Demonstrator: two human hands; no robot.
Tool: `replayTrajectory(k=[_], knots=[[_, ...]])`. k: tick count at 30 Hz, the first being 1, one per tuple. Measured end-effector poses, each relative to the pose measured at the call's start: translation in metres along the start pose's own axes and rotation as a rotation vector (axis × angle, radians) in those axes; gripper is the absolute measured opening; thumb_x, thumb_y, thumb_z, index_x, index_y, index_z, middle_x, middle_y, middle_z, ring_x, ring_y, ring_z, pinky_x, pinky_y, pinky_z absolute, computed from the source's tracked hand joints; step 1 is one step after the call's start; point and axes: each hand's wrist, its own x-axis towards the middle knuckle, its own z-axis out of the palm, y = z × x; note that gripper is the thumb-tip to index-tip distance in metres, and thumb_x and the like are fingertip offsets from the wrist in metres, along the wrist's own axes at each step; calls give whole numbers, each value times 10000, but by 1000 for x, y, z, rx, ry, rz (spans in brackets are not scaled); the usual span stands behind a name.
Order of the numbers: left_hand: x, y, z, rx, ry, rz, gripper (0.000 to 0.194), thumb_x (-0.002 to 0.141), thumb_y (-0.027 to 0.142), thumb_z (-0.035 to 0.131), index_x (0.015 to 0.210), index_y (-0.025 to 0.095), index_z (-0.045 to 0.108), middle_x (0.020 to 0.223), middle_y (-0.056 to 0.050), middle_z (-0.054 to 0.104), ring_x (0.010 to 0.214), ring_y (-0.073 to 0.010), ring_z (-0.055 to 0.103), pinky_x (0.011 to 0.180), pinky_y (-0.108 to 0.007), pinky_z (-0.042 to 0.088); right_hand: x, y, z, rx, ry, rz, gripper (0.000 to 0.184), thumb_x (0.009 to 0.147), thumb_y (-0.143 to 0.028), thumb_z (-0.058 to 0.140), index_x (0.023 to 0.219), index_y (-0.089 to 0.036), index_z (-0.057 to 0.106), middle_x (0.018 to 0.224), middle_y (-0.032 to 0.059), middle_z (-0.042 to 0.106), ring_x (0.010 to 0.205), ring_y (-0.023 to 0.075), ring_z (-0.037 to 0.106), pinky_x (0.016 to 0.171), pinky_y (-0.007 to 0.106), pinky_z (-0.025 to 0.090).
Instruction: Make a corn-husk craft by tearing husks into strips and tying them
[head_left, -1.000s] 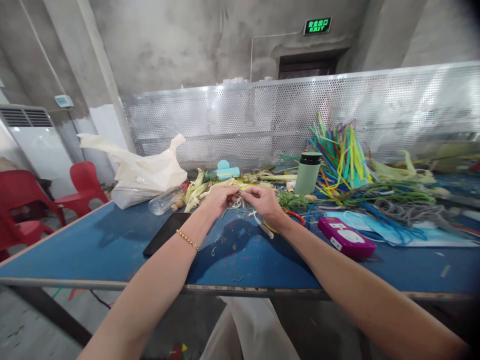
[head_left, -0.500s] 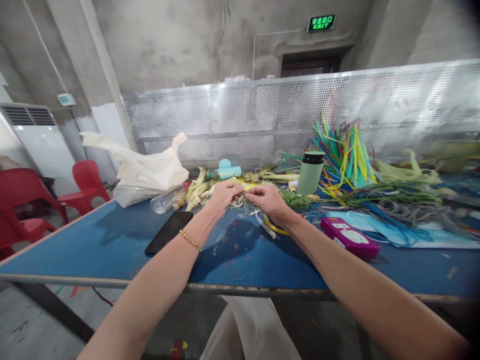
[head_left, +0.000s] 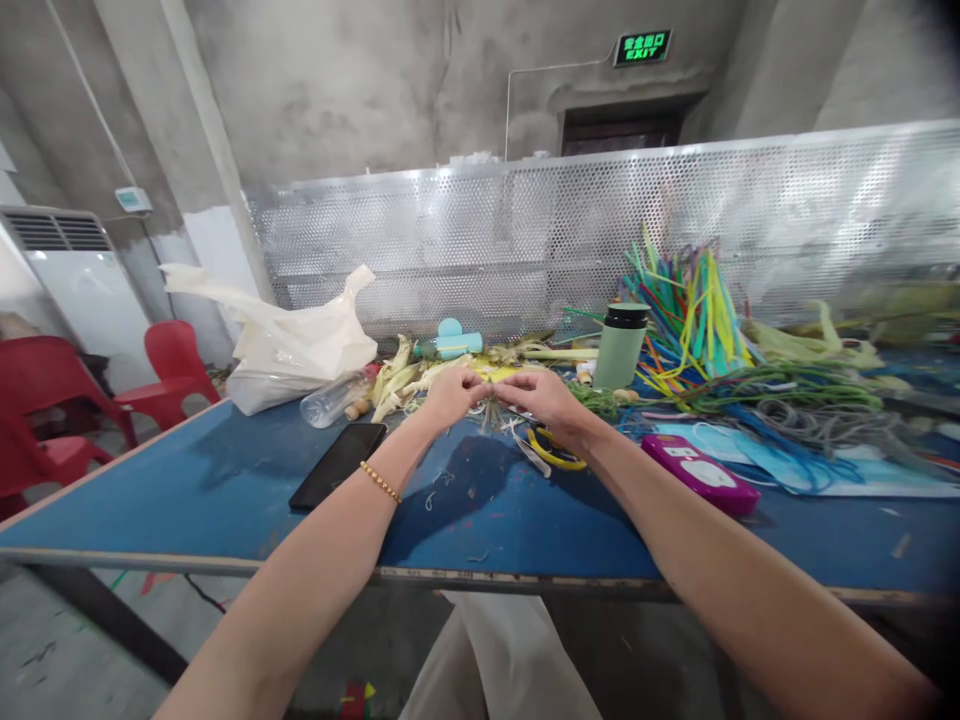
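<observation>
My left hand (head_left: 452, 396) and my right hand (head_left: 541, 398) meet fingertip to fingertip above the table. Both are closed in a pinch on a small bundle of thin, pale greenish strands (head_left: 492, 417), which fans out below the fingers. What the strands are made of is too small to tell. Just below my right hand, a yellow-handled tool (head_left: 556, 455), perhaps scissors, lies on the table beside a pale strip (head_left: 534, 455). Behind my hands are dried corn husks (head_left: 397, 380) and some green sprigs (head_left: 596, 400).
On the blue table (head_left: 247, 520) are a black phone (head_left: 339, 466), a plastic bag (head_left: 300, 340), a clear bottle (head_left: 330, 402), a green tumbler (head_left: 621, 350), a magenta box (head_left: 697, 474), colourful strips (head_left: 697, 310) and tangled cords (head_left: 802, 410). A perforated metal panel (head_left: 487, 240) stands behind.
Both hands have drawn slightly closer and now meet fingertip to fingertip. The strand bundle shows more clearly below them. My right hand has lifted a little, exposing more of the yellow handle.
</observation>
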Motion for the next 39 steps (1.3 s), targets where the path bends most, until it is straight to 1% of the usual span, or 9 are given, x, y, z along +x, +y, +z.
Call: replayTrajectory(k=[2,7,11,16,21,23,26,32,39], knots=[[0,-1,1,1,-43,-27,285,770,266,669,528,147,577,481,16,487,505,-95,357,527,-254,253,0,0,-1,3,15,-17,307,683,-433,725,686,-127,702,629,44,659,584,126,530,578,268,394],[-1,-1,-2,-223,-195,-107,213,716,293,726,595,148,627,536,0,561,514,-100,446,534,-244,317,1,1,-1,-15,46,-1,213,669,-340,700,661,-128,685,607,35,649,571,123,526,574,264,387],[-3,1,-3,-319,-171,-187,157,687,244,739,611,137,655,580,-27,618,518,-97,498,524,-237,332,0,1,1,-57,68,-11,203,690,-327,664,671,-126,691,622,37,654,571,122,525,568,261,382],[-6,4,-2,-481,-206,-293,152,696,236,750,658,115,666,672,-62,674,539,-89,532,539,-233,365,0,-2,4,-152,125,-69,173,685,-294,643,671,-128,688,618,31,642,570,118,513,556,255,376],[-5,3,-4,-456,-211,-288,164,704,244,764,679,116,665,693,-49,693,535,-77,536,542,-221,381,1,-1,4,19,79,-17,307,664,-415,732,778,-131,712,701,46,699,605,134,574,591,261,429],[-4,3,-4,-433,-203,-282,150,718,227,749,676,116,658,681,-44,692,527,-79,542,532,-220,375,1,1,4,39,75,-3,328,623,-429,775,748,-135,700,691,48,700,597,136,580,580,260,432],[-5,4,-3,-403,-189,-273,140,727,205,737,671,113,646,667,-42,684,511,-82,545,509,-221,357,1,1,5,34,76,3,304,612,-411,785,701,-140,678,648,43,686,566,130,568,555,255,426],[-4,4,0,-397,-131,-244,145,726,200,748,826,125,675,677,-14,670,507,-84,545,492,-220,351,0,-2,5,4,148,1,188,680,-327,716,692,-144,678,615,38,680,565,138,597,580,258,468],[-2,5,0,-344,-114,-239,96,743,154,699,669,118,651,601,-4,619,489,-71,517,493,-215,356,0,-9,2,-159,167,-56,109,709,-259,664,712,-150,678,607,35,676,556,150,622,556,254,475]])
